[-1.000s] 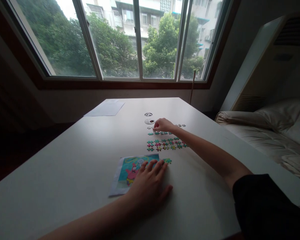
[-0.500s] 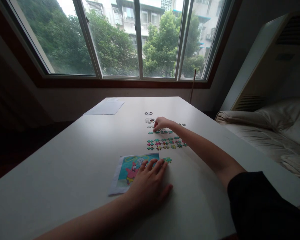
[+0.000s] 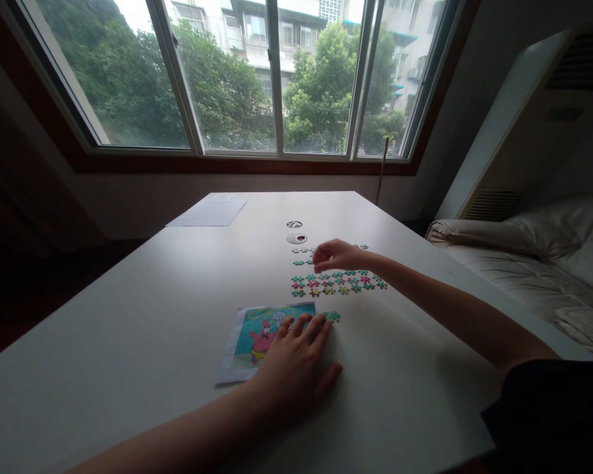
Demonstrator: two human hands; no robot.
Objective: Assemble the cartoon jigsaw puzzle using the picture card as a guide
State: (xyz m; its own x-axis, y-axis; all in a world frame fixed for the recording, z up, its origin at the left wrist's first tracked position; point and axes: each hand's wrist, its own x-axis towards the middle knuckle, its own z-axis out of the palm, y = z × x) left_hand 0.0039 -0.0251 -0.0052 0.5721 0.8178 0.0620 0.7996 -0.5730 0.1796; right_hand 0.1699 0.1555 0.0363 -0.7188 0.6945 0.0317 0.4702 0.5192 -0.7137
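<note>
My left hand [image 3: 296, 355] lies flat with its fingers spread, over the right part of a cartoon puzzle picture [image 3: 261, 339]. A pink starfish figure shows on the picture's uncovered side. Just beyond the left fingertips are a few green jigsaw pieces [image 3: 333, 316]. Farther off, rows of small jigsaw pieces [image 3: 329, 284] in green, pink and yellow are laid out on the table. My right hand [image 3: 337, 255] hovers over the far rows, fingers loosely curved and a little apart, with no piece visible in them. It hides some of the pieces beneath.
The white table [image 3: 153, 316] runs toward the window. Two round inlays [image 3: 296, 238] are set in its top beyond the pieces. A sheet of paper [image 3: 207, 212] lies at the far left edge. A pale sofa [image 3: 514, 257] stands to the right.
My right hand has drawn back to the right, from a pinch at the far rows to a looser curve, uncovering a green piece. My left hand has stayed put.
</note>
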